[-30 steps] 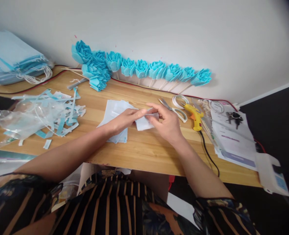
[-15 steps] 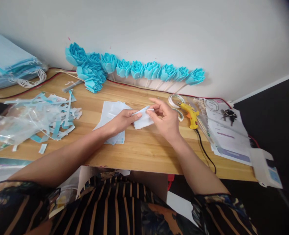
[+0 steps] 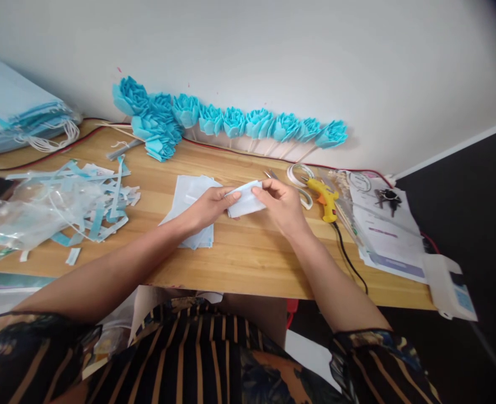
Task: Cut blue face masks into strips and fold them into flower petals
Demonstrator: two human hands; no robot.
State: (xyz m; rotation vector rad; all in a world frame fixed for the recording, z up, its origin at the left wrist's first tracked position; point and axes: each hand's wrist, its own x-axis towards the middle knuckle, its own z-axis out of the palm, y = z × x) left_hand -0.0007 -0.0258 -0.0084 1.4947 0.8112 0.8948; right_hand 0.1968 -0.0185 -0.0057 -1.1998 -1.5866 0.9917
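Observation:
Between my two hands is a folded piece of pale blue, cloth-like sheet [image 3: 246,200], held just above the wooden table. My left hand [image 3: 215,206] pinches its left end, thumb on top. At the right end, my right hand [image 3: 283,203] grips it between thumb and fingers; some fingertips are hidden behind it. Beneath and beside my left hand lie several flat pale sheets [image 3: 192,193] of similar material, loosely stacked.
Blue flowers on sticks [image 3: 260,123] line the wall. Cut strips and a clear plastic bag [image 3: 41,207] lie left, near a stack of bagged blue sheets [image 3: 16,106]. On the right are a yellow glue gun [image 3: 324,199], tape, papers [image 3: 385,235] and keys [image 3: 387,201].
My right hand's fingers, raised and apart before, have come down and closed on the right end of the folded sheet. The sheet now lies flatter between both hands.

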